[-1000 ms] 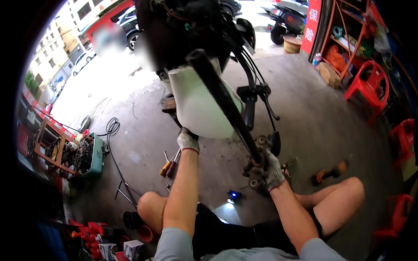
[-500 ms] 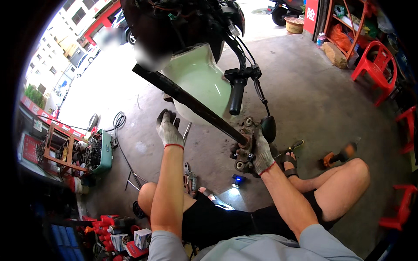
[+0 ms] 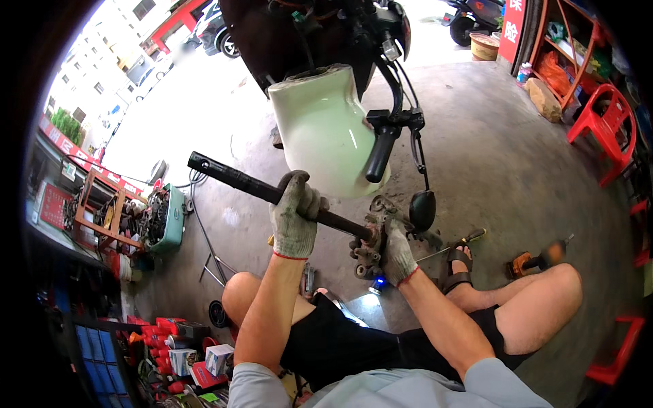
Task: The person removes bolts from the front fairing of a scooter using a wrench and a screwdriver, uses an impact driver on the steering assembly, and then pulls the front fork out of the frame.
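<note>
I hold a dark metal steering stem off the floor, slanting from upper left down to a rusty clamp at its lower right end. My left hand, in a dirty white work glove, is wrapped round the tube near its middle. Gloved too, my right hand grips the clamp end; its fingers are partly hidden behind the metal. Beyond the stem stands a scooter with a pale green-white front panel, a black handlebar grip and a mirror hanging close to my right hand.
A lit blue lamp shines on the floor between my legs. By my right foot lie a screwdriver and a cordless drill. Red chairs line the right side. At left are a green tool bin and a black hose.
My left hand, open and apart from the tube before, has closed round it. The stem's upper end has swung down and left, away from the scooter's front panel. My right hand keeps its grip.
</note>
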`<state>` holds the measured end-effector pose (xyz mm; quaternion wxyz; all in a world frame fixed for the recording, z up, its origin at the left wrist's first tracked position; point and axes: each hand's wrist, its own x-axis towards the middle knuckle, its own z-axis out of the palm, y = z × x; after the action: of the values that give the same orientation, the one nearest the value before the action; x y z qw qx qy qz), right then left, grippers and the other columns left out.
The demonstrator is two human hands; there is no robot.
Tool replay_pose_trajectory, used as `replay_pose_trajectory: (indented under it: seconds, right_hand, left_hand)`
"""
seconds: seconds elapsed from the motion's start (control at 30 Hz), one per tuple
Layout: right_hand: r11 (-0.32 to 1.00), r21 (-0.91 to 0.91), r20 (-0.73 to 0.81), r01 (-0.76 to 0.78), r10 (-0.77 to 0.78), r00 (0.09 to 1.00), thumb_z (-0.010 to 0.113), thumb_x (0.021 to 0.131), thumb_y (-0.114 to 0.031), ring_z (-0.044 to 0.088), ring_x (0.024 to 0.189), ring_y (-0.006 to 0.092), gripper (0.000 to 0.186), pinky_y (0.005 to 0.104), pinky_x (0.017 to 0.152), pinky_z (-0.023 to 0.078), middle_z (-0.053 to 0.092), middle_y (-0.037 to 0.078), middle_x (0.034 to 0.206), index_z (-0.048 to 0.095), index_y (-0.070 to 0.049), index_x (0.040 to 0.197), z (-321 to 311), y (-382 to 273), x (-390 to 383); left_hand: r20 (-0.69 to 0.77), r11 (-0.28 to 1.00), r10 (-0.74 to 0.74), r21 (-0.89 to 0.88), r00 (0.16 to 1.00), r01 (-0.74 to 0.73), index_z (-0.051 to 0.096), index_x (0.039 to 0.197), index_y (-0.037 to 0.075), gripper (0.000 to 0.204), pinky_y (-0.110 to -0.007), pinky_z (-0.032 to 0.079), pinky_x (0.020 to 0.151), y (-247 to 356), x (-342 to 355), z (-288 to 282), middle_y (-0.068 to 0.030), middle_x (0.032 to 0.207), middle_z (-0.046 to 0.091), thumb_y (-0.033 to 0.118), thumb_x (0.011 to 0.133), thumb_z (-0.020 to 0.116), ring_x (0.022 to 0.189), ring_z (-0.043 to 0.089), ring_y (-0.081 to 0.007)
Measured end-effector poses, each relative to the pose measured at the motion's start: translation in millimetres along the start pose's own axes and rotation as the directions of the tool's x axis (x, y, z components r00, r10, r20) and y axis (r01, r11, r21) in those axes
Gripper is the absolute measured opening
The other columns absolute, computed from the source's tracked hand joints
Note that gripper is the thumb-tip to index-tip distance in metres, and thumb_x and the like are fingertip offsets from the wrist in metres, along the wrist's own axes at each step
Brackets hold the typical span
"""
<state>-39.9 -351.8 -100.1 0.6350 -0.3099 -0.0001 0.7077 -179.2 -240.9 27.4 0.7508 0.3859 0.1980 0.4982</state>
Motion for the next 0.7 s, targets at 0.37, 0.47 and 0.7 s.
replay_pose_trajectory:
  seconds: [0.37,0.47,0.7]
  right_hand:
    - [0.994,0.015,0.164,-0.108,0.104,0.981,0.033,0.103,-0.044,0.067,0.089,0.0344,0.049,0.0460,0.078,0.056,0.066,0.019,0.105,0.057,-0.006,0.124,-22,31,21]
    - [0.994,-0.078,0.112,-0.078,0.086,0.990,0.034,0.103,-0.035,0.066,0.096,0.0369,0.044,0.0491,0.083,0.055,0.066,0.018,0.111,0.055,-0.004,0.128,-32,38,31]
    - [0.992,-0.116,0.162,-0.040,0.059,0.985,0.040,0.101,-0.019,0.066,0.099,0.0355,0.037,0.0493,0.087,0.055,0.066,0.017,0.113,0.053,0.000,0.131,-20,41,34]
  left_hand:
    - [-0.172,0.999,0.010,-0.043,0.985,-0.018,0.058,0.077,0.016,0.025,-0.030,0.028,0.054,11,-19,-47,0.0066,0.050,0.023,0.031,0.098,0.056,0.046,0.023,-0.0109]
    - [-0.274,0.999,-0.012,-0.052,0.962,-0.003,0.055,0.073,0.017,0.027,-0.030,0.030,0.055,11,-16,-57,0.0065,0.050,0.024,0.031,0.096,0.058,0.046,0.024,-0.0112]
    - [-0.446,0.996,-0.007,-0.087,0.895,-0.036,0.054,0.073,0.014,0.026,-0.032,0.033,0.053,9,-13,-82,0.0050,0.049,0.025,0.029,0.092,0.060,0.045,0.027,-0.0127]
